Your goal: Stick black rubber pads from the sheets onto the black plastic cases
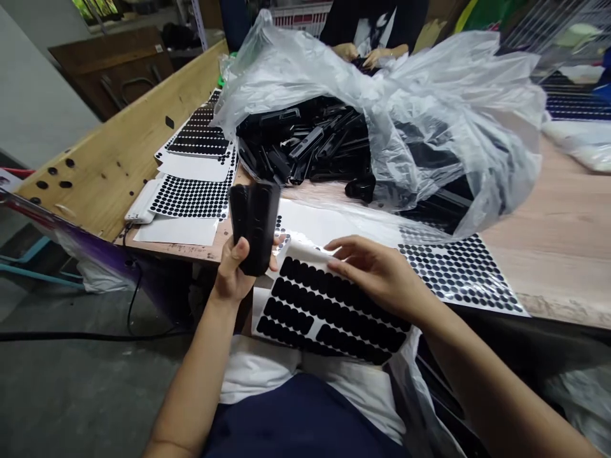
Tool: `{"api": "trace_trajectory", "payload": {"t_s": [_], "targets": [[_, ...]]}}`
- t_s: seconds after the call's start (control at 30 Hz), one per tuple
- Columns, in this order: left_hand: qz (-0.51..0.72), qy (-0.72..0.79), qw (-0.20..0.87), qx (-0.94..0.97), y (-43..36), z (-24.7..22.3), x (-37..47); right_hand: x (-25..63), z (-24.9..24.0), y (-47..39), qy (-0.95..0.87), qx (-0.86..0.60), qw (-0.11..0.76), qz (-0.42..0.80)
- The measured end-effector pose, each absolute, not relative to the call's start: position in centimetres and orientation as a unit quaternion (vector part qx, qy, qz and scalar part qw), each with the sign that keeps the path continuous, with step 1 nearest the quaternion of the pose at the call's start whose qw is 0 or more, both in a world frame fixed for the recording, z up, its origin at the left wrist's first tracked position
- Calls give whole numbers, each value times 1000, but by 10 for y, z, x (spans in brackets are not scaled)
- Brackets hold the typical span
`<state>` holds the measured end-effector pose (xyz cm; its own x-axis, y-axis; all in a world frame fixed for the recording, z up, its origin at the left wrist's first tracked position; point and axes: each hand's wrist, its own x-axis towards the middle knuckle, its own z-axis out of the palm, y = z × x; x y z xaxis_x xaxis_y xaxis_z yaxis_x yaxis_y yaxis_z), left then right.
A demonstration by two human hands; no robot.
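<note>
My left hand (233, 270) is wrapped round a black plastic part (258, 222), long and blocky, held upright above the table edge. To its right, my right hand (370, 267) pinches the upper edge of a white sheet of black stickers (329, 312). The stickers sit in tight rows, with a short gap in a lower row. This sheet slopes from the table edge over my lap. Whether a sticker is between my right fingertips is too small to tell.
A clear plastic bag (405, 108) full of black plastic parts (305, 143) lies ahead. Sheets of black dots (191, 196) are at the left, beside a wooden board (119, 133). Another dotted sheet (463, 270) lies right. Across the table are another person's hands (375, 57).
</note>
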<state>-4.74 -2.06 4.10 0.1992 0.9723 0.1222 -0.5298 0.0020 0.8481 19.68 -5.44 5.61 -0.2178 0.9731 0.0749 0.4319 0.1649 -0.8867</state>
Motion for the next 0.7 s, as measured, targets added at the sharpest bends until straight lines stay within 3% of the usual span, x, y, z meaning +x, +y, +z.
{"api": "trace_trajectory", "payload": {"t_s": [0.13,0.4,0.7], "targets": [[533,307,657,436,-30,33,-43,196,58,-46,-680,-514,383,356],[591,347,617,387,-39,34,-34,189,57,-56,-752,-526,244,315],[573,317,599,461,-36,47,-52,186,68,-47,-754,-376,246,479]]}}
